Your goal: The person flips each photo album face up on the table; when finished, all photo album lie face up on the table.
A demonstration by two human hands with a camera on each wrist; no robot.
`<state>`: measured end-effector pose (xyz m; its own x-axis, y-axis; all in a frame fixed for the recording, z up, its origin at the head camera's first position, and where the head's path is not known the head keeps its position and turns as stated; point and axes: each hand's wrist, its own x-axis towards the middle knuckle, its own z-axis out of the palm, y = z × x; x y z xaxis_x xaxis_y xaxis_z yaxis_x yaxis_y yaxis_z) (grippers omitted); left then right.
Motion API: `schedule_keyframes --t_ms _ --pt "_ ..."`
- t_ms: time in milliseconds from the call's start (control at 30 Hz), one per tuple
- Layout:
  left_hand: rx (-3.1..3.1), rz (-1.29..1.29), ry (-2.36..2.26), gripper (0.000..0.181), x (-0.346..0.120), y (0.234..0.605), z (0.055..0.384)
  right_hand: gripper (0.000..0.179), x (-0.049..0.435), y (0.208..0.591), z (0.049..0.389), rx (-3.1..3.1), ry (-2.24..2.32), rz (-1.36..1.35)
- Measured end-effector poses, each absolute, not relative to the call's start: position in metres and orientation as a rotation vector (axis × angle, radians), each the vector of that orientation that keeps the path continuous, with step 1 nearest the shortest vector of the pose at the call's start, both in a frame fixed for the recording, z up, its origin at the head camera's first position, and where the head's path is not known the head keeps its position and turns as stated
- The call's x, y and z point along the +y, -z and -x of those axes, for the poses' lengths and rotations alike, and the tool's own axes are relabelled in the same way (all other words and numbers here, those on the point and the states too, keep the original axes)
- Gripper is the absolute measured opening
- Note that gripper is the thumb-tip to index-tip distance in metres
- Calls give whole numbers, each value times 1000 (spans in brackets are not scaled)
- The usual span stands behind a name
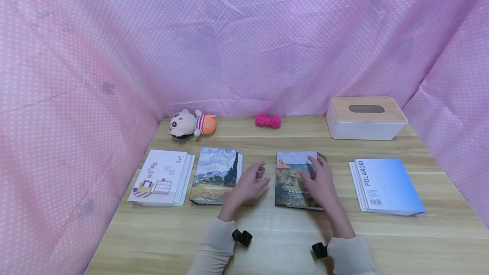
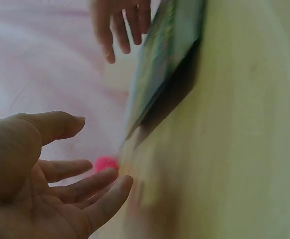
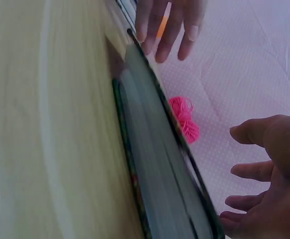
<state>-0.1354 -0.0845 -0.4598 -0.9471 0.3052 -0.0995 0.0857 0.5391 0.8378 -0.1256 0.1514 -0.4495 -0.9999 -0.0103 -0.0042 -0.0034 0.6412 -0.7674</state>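
Note:
My left hand (image 1: 250, 181) hovers between two photo albums, its fingers loosely spread and holding nothing. To its left lies a photo album (image 1: 215, 173) with a painted sky, field and dark tree on its cover. Over the right part of the other photo album (image 1: 288, 181), with a seaside garden painting, is my right hand (image 1: 318, 181). Its fingers are apart and grip nothing; whether they touch the cover is hard to tell. The right wrist view shows this album's page edges (image 3: 154, 149) beside the relaxed right hand (image 3: 269, 184).
A white album with a room drawing (image 1: 164, 181) lies far left, a blue Polaroid album (image 1: 389, 186) far right. Along the back are a plush doll (image 1: 192, 124), a pink yarn bundle (image 1: 268, 121) and a wood-topped tissue box (image 1: 366, 120). Pink dotted cloth (image 1: 244, 46) hangs behind the table.

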Motion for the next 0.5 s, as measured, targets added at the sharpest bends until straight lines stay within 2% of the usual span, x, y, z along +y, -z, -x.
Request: schedule_keyframes --t_ms 267,500 --pt "2472 -324 -1334 72 -63 469 133 78 175 456 120 2763 1187 -68" --pt "2481 -294 -1334 72 -49 471 136 79 183 462 117 2732 1162 -44"
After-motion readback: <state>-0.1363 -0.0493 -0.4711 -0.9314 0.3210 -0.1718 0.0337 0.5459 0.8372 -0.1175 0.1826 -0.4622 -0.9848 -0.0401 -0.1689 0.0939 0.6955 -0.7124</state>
